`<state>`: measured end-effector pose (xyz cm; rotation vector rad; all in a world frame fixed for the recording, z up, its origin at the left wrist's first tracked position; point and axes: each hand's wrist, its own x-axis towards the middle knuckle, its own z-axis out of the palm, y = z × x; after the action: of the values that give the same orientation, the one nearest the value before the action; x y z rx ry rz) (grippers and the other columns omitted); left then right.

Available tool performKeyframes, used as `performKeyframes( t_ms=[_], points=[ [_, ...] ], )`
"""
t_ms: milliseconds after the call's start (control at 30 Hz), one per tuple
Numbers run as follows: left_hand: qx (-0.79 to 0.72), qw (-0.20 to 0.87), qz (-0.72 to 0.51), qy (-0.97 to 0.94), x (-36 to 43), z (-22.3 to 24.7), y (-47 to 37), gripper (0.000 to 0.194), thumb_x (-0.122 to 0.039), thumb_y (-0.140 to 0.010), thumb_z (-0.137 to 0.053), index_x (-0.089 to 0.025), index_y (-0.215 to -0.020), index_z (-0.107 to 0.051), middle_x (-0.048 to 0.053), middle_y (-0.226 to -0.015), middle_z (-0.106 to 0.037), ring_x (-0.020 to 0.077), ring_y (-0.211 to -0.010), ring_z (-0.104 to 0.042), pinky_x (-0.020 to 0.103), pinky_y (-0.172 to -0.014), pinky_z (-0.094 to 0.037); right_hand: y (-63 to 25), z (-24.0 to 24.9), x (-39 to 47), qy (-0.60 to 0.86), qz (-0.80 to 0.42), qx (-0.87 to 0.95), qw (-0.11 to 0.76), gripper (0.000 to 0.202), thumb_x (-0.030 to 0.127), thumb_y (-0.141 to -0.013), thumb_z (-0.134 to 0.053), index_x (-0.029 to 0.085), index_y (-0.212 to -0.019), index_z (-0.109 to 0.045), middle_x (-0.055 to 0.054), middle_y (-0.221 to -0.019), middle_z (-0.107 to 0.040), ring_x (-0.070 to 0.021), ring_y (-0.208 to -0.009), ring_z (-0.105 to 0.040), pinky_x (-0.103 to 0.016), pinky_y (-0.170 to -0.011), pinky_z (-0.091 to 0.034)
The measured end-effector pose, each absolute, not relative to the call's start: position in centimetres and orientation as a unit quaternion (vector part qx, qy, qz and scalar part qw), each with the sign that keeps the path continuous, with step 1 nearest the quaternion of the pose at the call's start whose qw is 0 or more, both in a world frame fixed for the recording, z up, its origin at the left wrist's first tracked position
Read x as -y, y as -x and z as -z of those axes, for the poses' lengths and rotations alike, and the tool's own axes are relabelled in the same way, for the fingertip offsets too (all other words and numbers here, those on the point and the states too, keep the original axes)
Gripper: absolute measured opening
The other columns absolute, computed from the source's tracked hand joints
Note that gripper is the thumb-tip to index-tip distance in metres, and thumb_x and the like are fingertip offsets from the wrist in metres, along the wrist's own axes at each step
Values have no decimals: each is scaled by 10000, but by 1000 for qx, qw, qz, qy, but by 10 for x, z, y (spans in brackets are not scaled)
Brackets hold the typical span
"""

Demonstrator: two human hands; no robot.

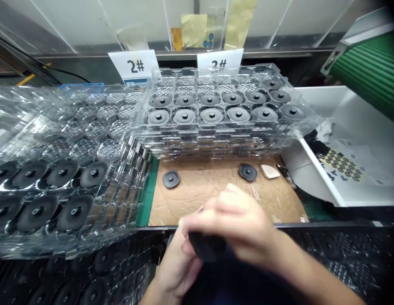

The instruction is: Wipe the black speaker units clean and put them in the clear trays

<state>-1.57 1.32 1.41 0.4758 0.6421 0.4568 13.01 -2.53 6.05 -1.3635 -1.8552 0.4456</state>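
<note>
A black disc-shaped part (pixel 207 246) is between my two hands, low in front of my body. My left hand (pixel 181 264) is closed on its left edge, thumb and fingers pinching it. Curled over its top is my right hand (pixel 238 220), blurred by motion; its fingertips meet those of the left, and what they pinch there is hidden. Beyond the hands, on a sheet of cardboard (pixel 190 199), lie a rounded dark disc with a central stub (pixel 170 179) and another such disc (pixel 248 172). A cream-coloured pad (pixel 270 171) sits beside the second disc.
Stacked clear trays (pixel 212 131) with similar discs stand behind the cardboard. More tray stacks (pixel 116 199) rise on the left. At right is a white bin (pixel 338 190) with yellow sticker sheets (pixel 341 165), under a green ribbed hose (pixel 371 72). Signs marked 2# (pixel 135 65) stand behind.
</note>
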Motion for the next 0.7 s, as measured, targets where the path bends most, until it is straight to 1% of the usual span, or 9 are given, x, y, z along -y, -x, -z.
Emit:
performKeyframes(
  t_ms=[100, 200, 267, 367, 467, 567, 633, 667, 700],
  points=[
    [-270, 919, -223, -182, -18, -11, 18, 592, -458, -537, -748, -223, -1069, -637, 71, -1067, -667, 250, -932, -634, 324, -859, -465, -153, -23, 13, 681, -191, 552, 441, 258, 217, -898, -461, 241, -1112, -603, -17, -964, -657, -142, -837, -582, -270, -749, -435],
    [-222, 943, -217, -119, -24, -7, 22, 506, -427, -594, -714, -250, -1062, -642, 65, -1094, -663, 253, -947, -638, 332, -841, -481, -162, 28, 7, 731, -213, 490, 424, 228, 267, -876, -492, 218, -1043, -640, -36, -969, -662, -168, -860, -603, -275, -732, -481],
    [-200, 952, -213, -88, -28, -4, 24, 464, -423, -618, -691, -258, -1050, -651, 59, -1089, -668, 248, -952, -639, 331, -837, -490, -156, 59, 8, 736, -218, 491, 411, 237, 267, -846, -519, 205, -1037, -645, -51, -967, -648, -176, -824, -607, -300, -729, -496],
    [-190, 956, -215, -56, -34, 0, 27, 460, -471, -646, -634, -256, -1053, -652, 60, -1086, -672, 239, -967, -634, 329, -857, -486, -141, 86, 16, 766, -188, 458, 410, 346, 247, -852, -478, 165, -1180, -551, -105, -1067, -566, -145, -677, -576, -321, -673, -501],
    [-181, 959, -213, -43, -38, 1, 30, 476, -507, -664, -599, -235, -1050, -652, 54, -1062, -677, 239, -978, -629, 317, -857, -491, -135, 83, 23, 777, -174, 442, 413, 355, 213, -881, -409, 146, -1219, -495, -121, -1072, -553, -129, -613, -547, -309, -625, -497],
    [-177, 959, -218, -45, -43, 3, 32, 465, -550, -746, -491, -229, -1046, -646, 47, -1047, -677, 230, -925, -651, 281, -761, -529, -138, 64, 25, 750, -200, 484, 404, 273, 209, -883, -418, 181, -1100, -582, -77, -944, -621, -167, -752, -599, -307, -694, -504],
    [-203, 945, -241, -84, -45, 6, 32, 478, -560, -800, -403, -282, -1153, -564, 49, -1060, -662, 231, -858, -670, 265, -634, -540, -140, 53, 26, 726, -218, 521, 392, 242, 212, -886, -419, 205, -1005, -630, -55, -868, -644, -177, -809, -613, -298, -720, -505],
    [-225, 928, -267, -132, -46, 8, 33, 490, -551, -807, -404, -312, -1228, -483, 53, -1076, -647, 230, -833, -672, 267, -598, -534, -140, 48, 26, 719, -221, 533, 388, 243, 210, -890, -414, 209, -978, -640, -52, -850, -648, -176, -810, -617, -294, -720, -505],
    [-253, 896, -303, -203, -47, 11, 33, 526, -519, -803, -452, -331, -1291, -388, 59, -1095, -628, 231, -845, -664, 278, -614, -530, -139, 45, 27, 716, -220, 541, 384, 247, 205, -894, -406, 208, -972, -641, -52, -843, -649, -174, -803, -619, -291, -715, -505]
  ],
)
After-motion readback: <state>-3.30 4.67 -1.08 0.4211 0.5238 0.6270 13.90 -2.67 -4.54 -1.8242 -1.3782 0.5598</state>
